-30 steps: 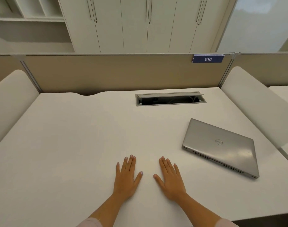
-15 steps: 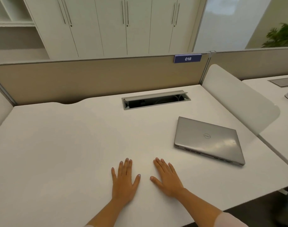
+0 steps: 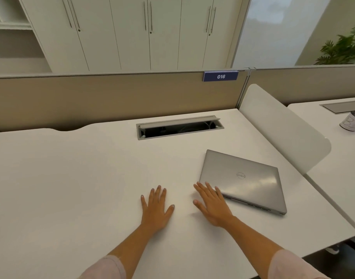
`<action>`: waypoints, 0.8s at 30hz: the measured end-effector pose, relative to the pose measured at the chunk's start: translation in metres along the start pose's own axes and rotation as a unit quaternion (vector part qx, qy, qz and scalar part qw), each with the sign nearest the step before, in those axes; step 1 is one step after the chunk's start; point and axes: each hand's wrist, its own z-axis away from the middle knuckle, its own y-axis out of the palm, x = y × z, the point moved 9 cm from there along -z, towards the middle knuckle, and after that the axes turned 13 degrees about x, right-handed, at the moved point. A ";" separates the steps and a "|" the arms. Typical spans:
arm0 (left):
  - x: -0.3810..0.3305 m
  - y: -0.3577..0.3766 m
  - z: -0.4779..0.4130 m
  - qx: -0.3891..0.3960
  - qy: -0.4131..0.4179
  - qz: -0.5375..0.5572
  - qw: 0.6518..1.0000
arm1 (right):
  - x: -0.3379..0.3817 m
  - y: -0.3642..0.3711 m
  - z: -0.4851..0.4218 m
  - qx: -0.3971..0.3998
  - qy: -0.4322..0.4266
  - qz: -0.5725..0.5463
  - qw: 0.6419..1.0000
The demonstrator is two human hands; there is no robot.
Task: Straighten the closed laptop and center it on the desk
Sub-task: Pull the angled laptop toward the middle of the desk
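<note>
Laptop (image 3: pixel 244 179) lies skewed right of centre on white tabletop (image 3: pixel 71 178), right hand (image 3: pixel 213 205) flat touching its corner, left hand (image 3: pixel 155 208) flat, both grips holding nothing.

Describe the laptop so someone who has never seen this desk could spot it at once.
Start at the white desk with the open cable slot near its back edge. In front and right of that slot lies the laptop, closed, silver, skewed to the desk edge, round logo on its lid, the only device on this desk.
</note>
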 end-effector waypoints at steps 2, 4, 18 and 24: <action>-0.027 -0.002 -0.016 0.021 0.023 0.008 0.999 | -0.030 -0.011 0.001 -0.010 0.025 -0.011 1.000; -0.054 -0.004 -0.029 0.038 0.043 0.050 0.997 | -0.061 -0.021 0.003 -0.024 0.048 -0.031 0.998; -0.161 -0.016 -0.094 0.119 0.018 0.311 0.943 | -0.229 -0.052 0.034 -0.111 0.207 -0.101 0.967; -0.169 -0.023 -0.107 0.061 -0.103 0.323 0.939 | -0.230 -0.052 0.034 -0.123 0.204 -0.093 0.967</action>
